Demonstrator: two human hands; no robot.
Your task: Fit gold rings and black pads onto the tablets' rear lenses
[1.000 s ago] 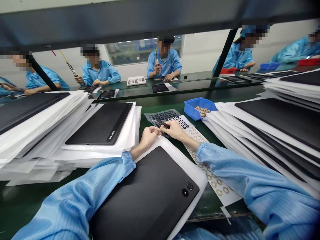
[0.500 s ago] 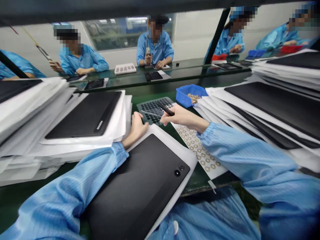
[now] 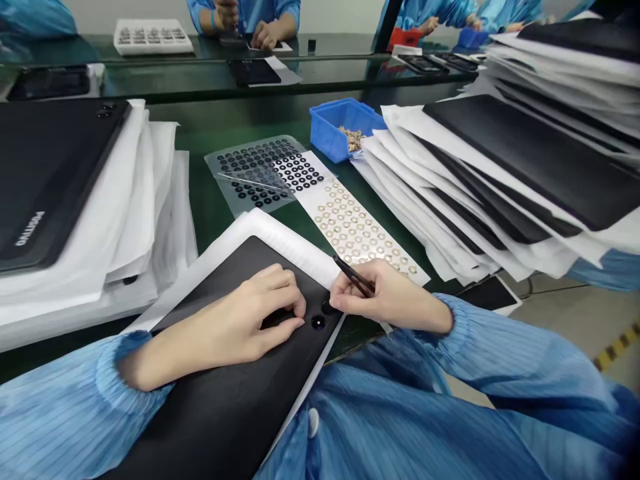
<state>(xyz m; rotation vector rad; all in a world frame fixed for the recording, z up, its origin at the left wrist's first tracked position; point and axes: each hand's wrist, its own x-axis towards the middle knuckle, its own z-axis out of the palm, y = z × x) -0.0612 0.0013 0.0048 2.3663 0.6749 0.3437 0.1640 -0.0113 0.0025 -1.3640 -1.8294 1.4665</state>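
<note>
A black tablet (image 3: 220, 413) lies face down on white wrapping paper (image 3: 270, 227), tilted in front of me. My left hand (image 3: 265, 310) rests on its back with fingers curled and thumb and fingertips close together, beside a round camera lens (image 3: 318, 322). Whether anything small is between them, I cannot tell. Black tweezers (image 3: 354, 277) are in my right hand (image 3: 377, 293), their visible end pointing up and left. The thumb and forefinger of that hand touch the tablet's corner at the second lens (image 3: 327, 307), which they partly cover.
Beyond the tablet lie a clear sheet of black rings (image 3: 250, 167) and a white sheet of gold-coloured rings (image 3: 360, 227). A blue bin (image 3: 327, 130) holds small tan pieces. Paper-interleaved tablet stacks stand left (image 3: 65, 180) and right (image 3: 510, 167). Co-workers sit across the bench.
My right hand has come back from the ring sheet to the tablet's lens corner with the tweezers. My left hand has moved from the far paper edge onto the tablet. The view has dipped.
</note>
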